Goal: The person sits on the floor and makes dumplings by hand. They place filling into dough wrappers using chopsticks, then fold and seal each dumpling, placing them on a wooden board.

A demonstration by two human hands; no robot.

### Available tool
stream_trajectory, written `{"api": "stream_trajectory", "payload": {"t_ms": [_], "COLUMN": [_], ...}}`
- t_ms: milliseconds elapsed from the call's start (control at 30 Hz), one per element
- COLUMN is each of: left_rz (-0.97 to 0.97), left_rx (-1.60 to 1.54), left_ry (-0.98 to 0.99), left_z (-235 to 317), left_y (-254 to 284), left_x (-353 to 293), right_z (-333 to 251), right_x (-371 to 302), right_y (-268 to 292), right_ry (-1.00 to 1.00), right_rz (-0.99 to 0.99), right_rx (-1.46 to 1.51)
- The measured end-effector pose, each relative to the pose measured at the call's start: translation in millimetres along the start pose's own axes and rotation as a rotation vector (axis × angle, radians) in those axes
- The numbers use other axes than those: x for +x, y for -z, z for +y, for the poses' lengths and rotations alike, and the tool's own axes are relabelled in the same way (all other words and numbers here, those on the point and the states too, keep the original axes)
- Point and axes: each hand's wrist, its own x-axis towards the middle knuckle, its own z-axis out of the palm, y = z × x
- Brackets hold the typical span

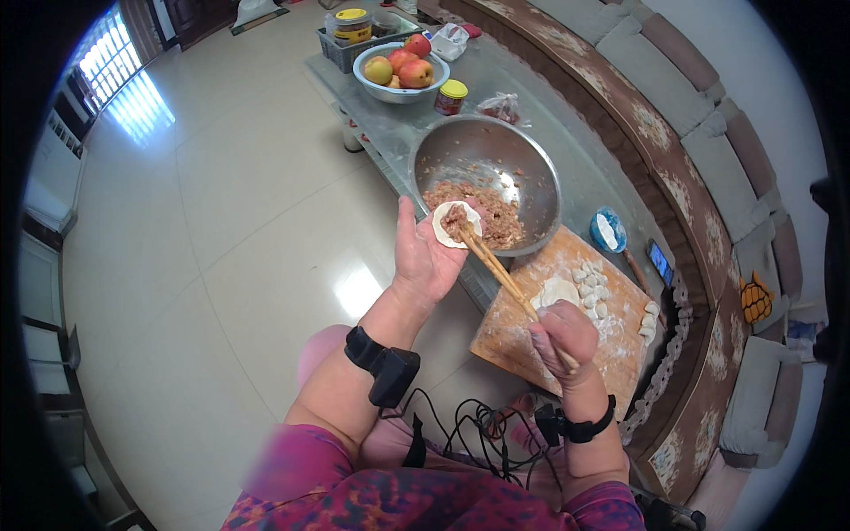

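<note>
My left hand [423, 264] is palm up, its thumb spread away, with a round white dumpling wrapper [440, 234] resting on its fingers. A lump of meat filling [454, 219] sits on that wrapper. In my right hand [567, 336] is a pair of wooden chopsticks [501, 277], their tips touching the filling. Just behind the left hand stands a large steel bowl [534, 168] with minced filling at its bottom. Below my right hand lies a floured wooden board [506, 334], bearing small dough pieces [591, 285], a flat piece of dough [557, 289] and several whitish pieces at its right edge.
On the glass-topped table [560, 133] are a basin of fruit [396, 91], a yellow-lidded jar [451, 97], a grey basket [338, 55], a blue bowl of flour [608, 230] and a phone [660, 263]. Black cables [478, 429] hang by my legs. A sofa [660, 80] runs along the right.
</note>
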Motion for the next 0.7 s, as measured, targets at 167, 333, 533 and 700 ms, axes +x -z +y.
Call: {"api": "stream_trajectory", "payload": {"t_ms": [167,333,533,700], "left_rz": [0.065,0.068,0.045,0.043], "left_rx": [-0.010,0.021,0.074,0.062], "left_ry": [-0.058,-0.062,-0.079,-0.080], "left_z": [4.8,3.0,-4.9,-7.5], "left_y": [3.9,3.4,1.6,1.5], "left_x": [-2.4,-1.6,2.4,6.0], "right_z": [-7.2,-4.8,-1.9,-2.1], "right_x": [4.0,4.3,3.3,4.5], "right_y": [14.8,4.3,-3.7,-1.2], "right_ry": [-0.086,-0.049,0.045,0.117], "right_rz": [0.130,0.088,0.066,0.026], "right_rx": [0.140,0.095,-0.044,-0.090]}}
